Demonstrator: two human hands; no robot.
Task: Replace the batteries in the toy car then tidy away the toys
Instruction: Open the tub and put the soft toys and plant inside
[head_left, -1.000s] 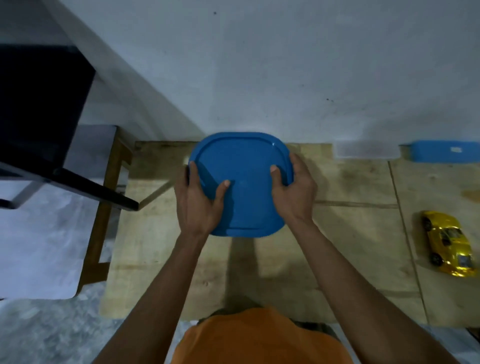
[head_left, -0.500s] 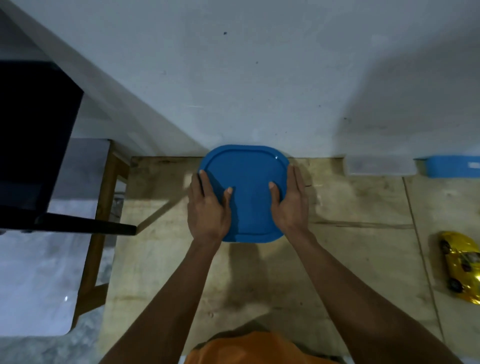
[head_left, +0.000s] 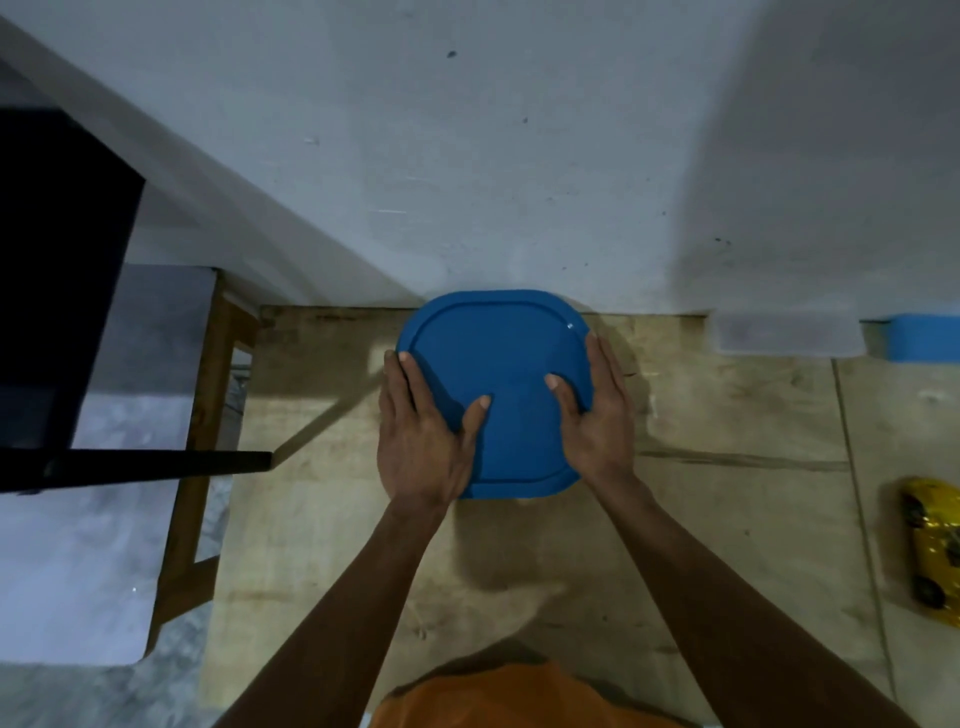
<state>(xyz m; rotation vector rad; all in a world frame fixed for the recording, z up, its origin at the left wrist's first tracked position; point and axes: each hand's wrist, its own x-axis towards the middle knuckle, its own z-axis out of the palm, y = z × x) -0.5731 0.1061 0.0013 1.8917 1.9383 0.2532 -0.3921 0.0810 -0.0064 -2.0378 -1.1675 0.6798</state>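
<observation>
One lid (head_left: 498, 374), seemingly between both grips (head_left: 422, 441) (head_left: 598, 426)

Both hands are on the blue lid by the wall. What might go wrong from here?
The blue lid sits close to the wall, so a further push may jam or tilt it. The left hand and right hand press its sides, thumbs on top; one corner may stay unseated, and what lies under it is hidden. The yellow toy car lies far right on the table, perhaps forgotten.

Flat left hand (head_left: 423, 447), flat right hand (head_left: 597, 423)
</observation>
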